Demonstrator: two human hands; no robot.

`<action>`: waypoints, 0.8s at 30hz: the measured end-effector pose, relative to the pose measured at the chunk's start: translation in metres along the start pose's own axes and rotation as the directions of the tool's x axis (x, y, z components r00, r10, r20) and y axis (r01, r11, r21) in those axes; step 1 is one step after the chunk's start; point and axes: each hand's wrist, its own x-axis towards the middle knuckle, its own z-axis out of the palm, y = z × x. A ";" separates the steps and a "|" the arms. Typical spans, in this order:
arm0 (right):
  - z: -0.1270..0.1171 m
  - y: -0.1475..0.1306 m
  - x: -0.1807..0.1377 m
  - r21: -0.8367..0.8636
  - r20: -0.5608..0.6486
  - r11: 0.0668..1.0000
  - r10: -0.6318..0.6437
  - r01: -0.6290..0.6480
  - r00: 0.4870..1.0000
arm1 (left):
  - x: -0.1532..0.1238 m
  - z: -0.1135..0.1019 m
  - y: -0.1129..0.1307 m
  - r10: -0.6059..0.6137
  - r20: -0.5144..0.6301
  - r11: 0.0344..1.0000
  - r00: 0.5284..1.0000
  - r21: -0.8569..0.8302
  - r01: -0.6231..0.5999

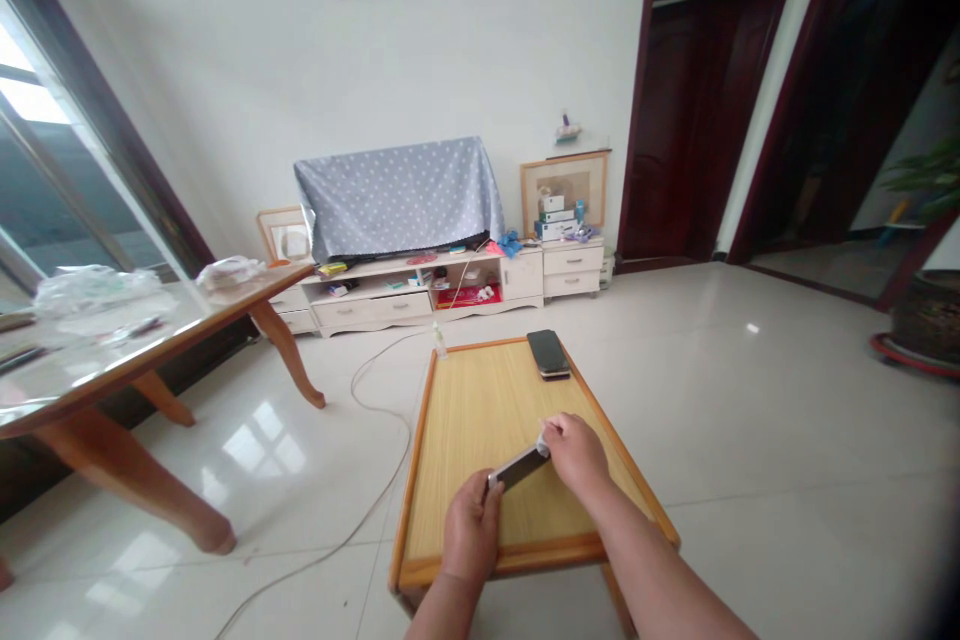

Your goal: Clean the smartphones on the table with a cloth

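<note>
A smartphone [520,467] with a dark face and silvery edge is held slanted above the small wooden table [472,400]. My left hand [472,528] is closed around its near left end. At its far right end, my right hand [576,455] pinches a small white wipe [543,444] against the phone; whether it is cloth or paper I cannot tell. A short stack of dark phones [549,354] lies at the table's far right corner. By the far left corner stands a small clear bottle [439,340].
A long glass-topped table [172,335] with plastic bags [94,290] is on the left. A cable [360,510] runs over the tiled floor. Against the wall, a white TV cabinet [375,312] carries a cloth-covered TV [397,200]. A potted plant [930,300] stands at right.
</note>
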 end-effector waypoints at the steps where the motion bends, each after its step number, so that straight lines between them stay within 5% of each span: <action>1: -0.001 0.003 0.002 0.051 -0.002 0.999 0.016 -0.016 1.000 | 0.000 -0.001 0.002 -0.001 -0.002 1.000 1.000 -0.011 0.001; 13: -0.030 -0.022 -0.028 0.663 0.087 0.736 0.108 -0.138 0.990 | -0.025 -0.023 0.034 -0.052 -0.095 0.972 0.994 -0.233 0.028; 24: -0.068 -0.061 -0.106 0.690 0.092 0.717 0.044 -0.095 0.995 | -0.082 -0.028 0.048 -0.242 0.189 0.721 0.952 -0.622 0.306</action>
